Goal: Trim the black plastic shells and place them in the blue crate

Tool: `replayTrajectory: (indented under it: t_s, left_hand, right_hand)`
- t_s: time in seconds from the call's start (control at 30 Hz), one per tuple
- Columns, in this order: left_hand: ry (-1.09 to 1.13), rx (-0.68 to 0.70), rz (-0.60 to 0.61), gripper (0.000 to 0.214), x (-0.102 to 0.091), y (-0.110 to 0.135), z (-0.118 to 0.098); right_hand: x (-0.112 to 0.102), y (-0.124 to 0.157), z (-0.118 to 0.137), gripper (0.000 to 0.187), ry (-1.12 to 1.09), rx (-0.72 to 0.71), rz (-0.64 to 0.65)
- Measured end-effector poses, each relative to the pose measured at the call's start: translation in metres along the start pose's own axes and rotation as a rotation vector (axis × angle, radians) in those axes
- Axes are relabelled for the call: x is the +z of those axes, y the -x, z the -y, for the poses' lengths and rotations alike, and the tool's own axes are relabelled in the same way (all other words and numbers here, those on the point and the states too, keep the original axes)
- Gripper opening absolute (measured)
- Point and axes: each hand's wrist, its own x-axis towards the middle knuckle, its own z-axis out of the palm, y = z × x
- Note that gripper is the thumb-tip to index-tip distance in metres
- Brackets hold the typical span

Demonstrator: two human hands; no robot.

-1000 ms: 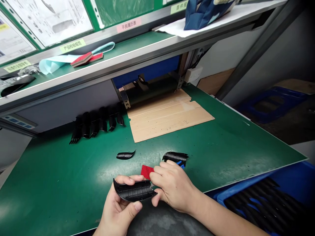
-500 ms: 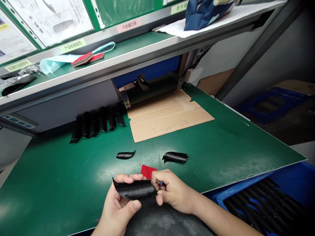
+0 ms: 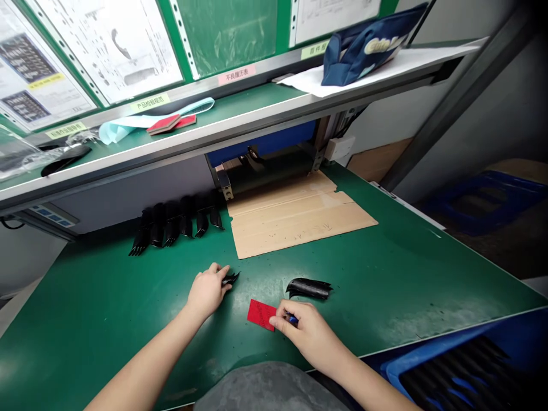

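Note:
My left hand [image 3: 208, 292] lies over a black curved plastic piece [image 3: 231, 278] on the green bench mat [image 3: 128, 319], with only its tip showing past my fingers. I cannot tell whether this is the ribbed piece held earlier. My right hand [image 3: 307, 332] pinches a small blue item [image 3: 291, 319], mostly hidden by my fingers. Its fingertips sit at the edge of a red rectangular pad [image 3: 261, 314]. Just beyond that hand lies another black curved plastic piece [image 3: 309, 289].
A row of black comb-like parts [image 3: 175, 225] lies along the back of the mat, left of a flattened cardboard sheet [image 3: 295, 216]. A blue crate [image 3: 428, 365] of black parts sits at the front right. A shelf [image 3: 214, 125] above holds a blue pouch [image 3: 363, 51].
My left hand has moved away from my right and forward to the mat, and the ribbed black piece no longer shows in it. My right hand has dropped near the red pad. The view has tilted up.

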Motion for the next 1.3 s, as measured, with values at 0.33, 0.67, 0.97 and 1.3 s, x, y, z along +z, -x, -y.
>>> replayTrajectory:
  t_s: [0.33, 0.67, 0.97, 1.3]
  left_hand:
    - [0.269, 0.002, 0.186, 0.051, 0.016, 0.04, -0.035]
    - [1.36, -0.257, -0.063, 0.046, 0.023, 0.12, -0.07]
    - [1.31, -0.216, -0.077, 0.05, 0.023, 0.131, -0.075]
    - [1.243, -0.136, -0.074, 0.049, 0.024, 0.13, -0.072]
  right_hand:
    - [0.002, 0.005, 0.016, 0.038, 0.055, -0.138, -0.084]
    - [0.002, 0.01, 0.041, 0.066, 0.311, -0.326, -0.12]
    - [-0.001, 0.009, 0.041, 0.077, 0.555, -0.391, -0.142]
    - [-0.002, 0.007, 0.035, 0.072, 0.575, -0.476, -0.148]
